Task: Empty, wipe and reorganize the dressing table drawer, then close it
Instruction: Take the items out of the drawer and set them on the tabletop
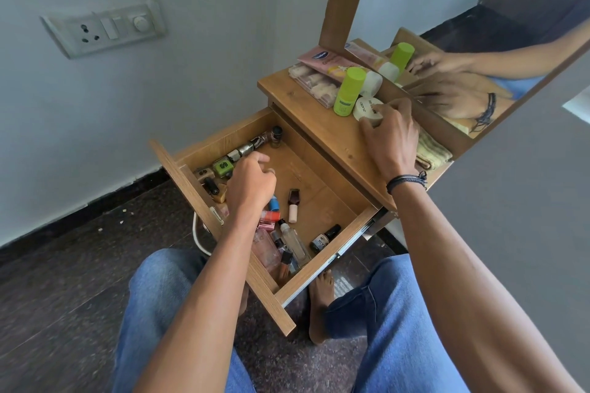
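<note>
The wooden drawer (322, 198) is pulled out and holds several small bottles and cosmetics. My left hand (250, 183) reaches into its left side with fingers curled over the items near a green-capped bottle (222, 166); whether it grips anything is hidden. My right hand (391, 134) rests on the dressing table top (329, 134), fingers closed around a round white jar (367, 109). A nail polish (293, 202) and a dark dropper bottle (324, 238) lie on the drawer floor. Clear perfume bottles (281, 246) sit at the near end.
A lime green bottle (348, 89), a pink tube (322, 62), a white jar and a clear box stand at the back of the top. A folded yellowish cloth (432, 150) lies by the mirror (479, 57). My knees are under the drawer. A wall socket (105, 27) is on the left.
</note>
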Action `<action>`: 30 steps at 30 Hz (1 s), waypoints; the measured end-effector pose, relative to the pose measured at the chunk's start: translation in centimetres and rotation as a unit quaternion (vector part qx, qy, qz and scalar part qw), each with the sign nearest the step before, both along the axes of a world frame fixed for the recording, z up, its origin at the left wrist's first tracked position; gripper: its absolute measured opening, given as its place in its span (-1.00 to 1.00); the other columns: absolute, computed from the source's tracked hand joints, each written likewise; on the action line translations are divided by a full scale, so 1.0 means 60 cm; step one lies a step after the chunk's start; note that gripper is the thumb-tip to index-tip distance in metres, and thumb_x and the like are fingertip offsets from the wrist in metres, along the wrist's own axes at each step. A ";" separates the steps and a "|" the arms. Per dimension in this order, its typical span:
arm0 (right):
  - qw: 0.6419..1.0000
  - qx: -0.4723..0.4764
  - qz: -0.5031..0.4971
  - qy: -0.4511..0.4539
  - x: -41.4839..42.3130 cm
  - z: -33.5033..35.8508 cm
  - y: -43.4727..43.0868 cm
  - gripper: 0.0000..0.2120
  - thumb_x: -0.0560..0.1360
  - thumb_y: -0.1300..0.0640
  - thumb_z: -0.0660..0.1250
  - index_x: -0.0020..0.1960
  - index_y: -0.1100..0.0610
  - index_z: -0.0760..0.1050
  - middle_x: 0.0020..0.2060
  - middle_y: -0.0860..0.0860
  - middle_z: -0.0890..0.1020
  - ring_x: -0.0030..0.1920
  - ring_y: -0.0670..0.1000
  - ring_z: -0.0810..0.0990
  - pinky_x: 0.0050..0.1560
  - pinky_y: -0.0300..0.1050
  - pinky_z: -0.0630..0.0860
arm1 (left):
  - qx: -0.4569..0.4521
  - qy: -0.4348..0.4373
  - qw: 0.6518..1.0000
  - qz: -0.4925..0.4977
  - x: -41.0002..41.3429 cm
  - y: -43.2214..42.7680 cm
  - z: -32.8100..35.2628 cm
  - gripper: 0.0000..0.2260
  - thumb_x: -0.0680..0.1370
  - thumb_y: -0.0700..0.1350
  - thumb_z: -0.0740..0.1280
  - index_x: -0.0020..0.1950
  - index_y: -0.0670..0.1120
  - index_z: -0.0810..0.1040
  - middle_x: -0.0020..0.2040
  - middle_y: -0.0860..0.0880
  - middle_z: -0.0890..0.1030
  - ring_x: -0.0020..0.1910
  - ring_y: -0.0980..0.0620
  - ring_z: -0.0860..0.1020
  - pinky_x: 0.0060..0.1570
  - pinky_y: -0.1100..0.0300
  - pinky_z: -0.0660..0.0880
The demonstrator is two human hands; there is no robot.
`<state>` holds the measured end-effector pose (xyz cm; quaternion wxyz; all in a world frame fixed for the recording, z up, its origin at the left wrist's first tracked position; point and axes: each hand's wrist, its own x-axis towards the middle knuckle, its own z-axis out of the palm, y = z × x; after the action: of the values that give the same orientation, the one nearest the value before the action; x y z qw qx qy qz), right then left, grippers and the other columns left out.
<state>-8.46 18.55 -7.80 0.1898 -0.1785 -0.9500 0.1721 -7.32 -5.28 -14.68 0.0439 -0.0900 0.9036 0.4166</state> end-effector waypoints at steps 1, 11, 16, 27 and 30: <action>1.000 -0.004 -0.001 0.005 0.001 -0.003 -0.001 -0.64 0.53 0.03 0.35 0.24 0.22 0.59 0.21 0.13 0.46 0.04 0.26 0.55 0.15 0.12 0.50 | -0.001 0.000 1.000 0.000 0.000 0.000 -0.001 -0.72 0.60 -0.14 0.36 0.30 0.05 0.53 0.26 0.05 0.59 -0.29 0.32 0.38 -0.41 0.35 0.20; 0.997 -0.041 -0.031 0.055 0.006 -0.010 -0.006 -0.91 0.49 0.15 0.34 -0.07 0.16 0.57 0.01 0.09 0.56 -0.07 0.17 0.55 -0.02 0.04 0.50 | 0.007 0.001 1.000 -0.003 0.000 0.000 -0.002 -0.72 0.60 -0.14 0.36 0.31 0.02 0.52 0.26 0.04 0.58 -0.27 0.30 0.40 -0.41 0.36 0.22; 0.998 -0.037 -0.029 0.049 0.008 -0.008 -0.004 -0.82 0.49 0.14 0.32 -0.02 0.17 0.67 0.02 0.08 0.64 0.02 0.17 0.57 0.07 0.02 0.50 | 0.011 0.003 1.000 -0.003 -0.002 0.001 -0.002 -0.72 0.60 -0.15 0.36 0.31 0.02 0.53 0.26 0.03 0.59 -0.27 0.30 0.40 -0.40 0.35 0.24; 0.999 -0.029 -0.007 0.037 0.018 0.005 -0.018 -0.72 0.49 0.17 0.24 0.01 0.09 0.72 0.03 0.05 0.73 0.10 0.20 0.61 0.25 0.10 0.48 | -0.030 -0.009 0.999 -0.044 -0.003 -0.002 -0.009 -0.74 0.59 -0.10 0.39 0.27 0.04 0.54 0.25 0.01 0.58 -0.20 0.19 0.48 -0.39 0.30 0.22; 0.999 -0.021 -0.001 0.026 0.019 0.006 -0.017 -0.72 0.50 0.17 0.23 0.00 0.10 0.72 0.03 0.06 0.73 0.11 0.20 0.61 0.28 0.10 0.47 | -0.057 -0.036 0.994 -0.084 -0.002 -0.001 -0.021 -0.72 0.57 -0.09 0.41 0.27 0.04 0.54 0.23 -0.02 0.58 -0.13 0.07 0.56 -0.38 0.23 0.36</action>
<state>-7.34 17.53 -7.44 0.2110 -0.1786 -0.9408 0.1960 -7.44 -5.33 -15.91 0.1064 -0.0312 0.9278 0.3561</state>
